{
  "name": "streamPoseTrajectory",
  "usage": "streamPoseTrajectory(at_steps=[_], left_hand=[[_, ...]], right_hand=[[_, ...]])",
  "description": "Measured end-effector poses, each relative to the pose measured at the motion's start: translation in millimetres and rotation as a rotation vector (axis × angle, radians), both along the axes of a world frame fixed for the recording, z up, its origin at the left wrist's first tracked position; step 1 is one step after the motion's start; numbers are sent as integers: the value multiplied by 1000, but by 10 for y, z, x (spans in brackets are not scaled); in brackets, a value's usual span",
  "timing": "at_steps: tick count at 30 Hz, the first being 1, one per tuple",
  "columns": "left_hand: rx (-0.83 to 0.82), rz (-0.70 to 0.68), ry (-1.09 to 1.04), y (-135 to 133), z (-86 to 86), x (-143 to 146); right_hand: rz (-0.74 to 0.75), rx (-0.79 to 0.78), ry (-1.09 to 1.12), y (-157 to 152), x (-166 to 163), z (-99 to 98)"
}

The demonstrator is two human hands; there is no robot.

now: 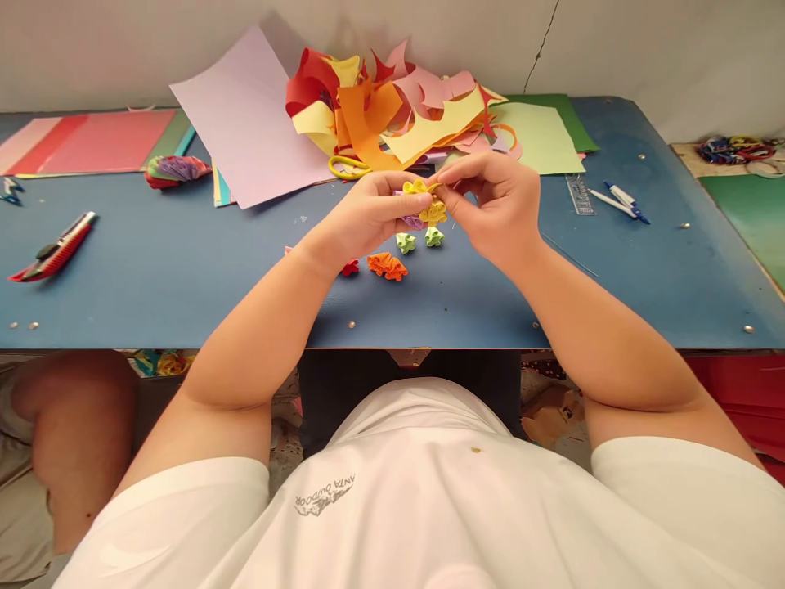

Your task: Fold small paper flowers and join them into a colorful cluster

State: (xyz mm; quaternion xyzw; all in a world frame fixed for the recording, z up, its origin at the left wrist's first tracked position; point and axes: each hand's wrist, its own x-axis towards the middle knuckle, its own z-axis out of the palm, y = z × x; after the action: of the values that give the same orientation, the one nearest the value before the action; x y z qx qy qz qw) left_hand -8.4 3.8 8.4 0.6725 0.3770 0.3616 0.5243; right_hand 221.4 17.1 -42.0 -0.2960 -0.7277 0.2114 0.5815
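Both hands meet above the blue counter point(491, 315), working on a yellow curled-paper piece point(433, 214): the left hand point(366, 211) grips it between thumb and fingers, while the right hand point(504, 200) pinches a yellow strip at its edge, thumb and forefinger close together. The fingers cover part of the piece, and a purple curl point(410, 221) shows just under the left thumb; whether it is held too, I cannot tell. Below the hands, two small light green curls point(434, 236) sit side by side, with an orange cluster point(388, 266) nearer the front edge and a red curl point(350, 267) to its left, partly hidden by the left forearm. Right behind the hands, a tall heap of paper scraps point(368, 114) in red, orange, yellow and pink crowds the back, with yellow-handled scissors point(348, 168) at its front. A large lilac sheet point(251, 131) lies left of the heap, and pale green paper point(543, 135) to its right. Farther left are pink and red sheets point(116, 141), a multicoloured bundle point(177, 170) and, well apart from the hands, a red utility knife point(54, 248). Right of the right hand lie a clear ruler point(581, 195), two white-and-blue pens point(625, 203) and a thin rod point(569, 254) near the forearm. Another person's knee point(86, 433) shows below the counter at left.
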Motion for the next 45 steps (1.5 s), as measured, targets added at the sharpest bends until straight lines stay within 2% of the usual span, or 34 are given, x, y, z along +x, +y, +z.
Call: streamPoseTrajectory(at_steps=[3,10,13,16,24,31,39,42,45], left_hand=[[11,21,24,10,-7,-6],[-171,-23,-155,32,-1,-90],[-213,-10,-151,17,7,-112],[-243,-11,-118,-8,41,-114],[-283,53,-33,-22,124,-112],[-311,21,-77,-10,106,-124],[-338,45,-117,3,85,-119],[-291,81,-96,-17,92,-104],[-136,151,19,-42,76,-78]], right_hand=[[-23,13,-31,-30,9,27],[70,177,-194,32,97,77],[110,292,-204,91,108,64],[126,338,-218,103,109,60],[108,117,-317,10,127,146],[104,31,-269,-46,90,166],[102,-20,-232,-73,80,212],[69,-150,-155,-117,27,192],[9,-391,-28,-154,-60,176]])
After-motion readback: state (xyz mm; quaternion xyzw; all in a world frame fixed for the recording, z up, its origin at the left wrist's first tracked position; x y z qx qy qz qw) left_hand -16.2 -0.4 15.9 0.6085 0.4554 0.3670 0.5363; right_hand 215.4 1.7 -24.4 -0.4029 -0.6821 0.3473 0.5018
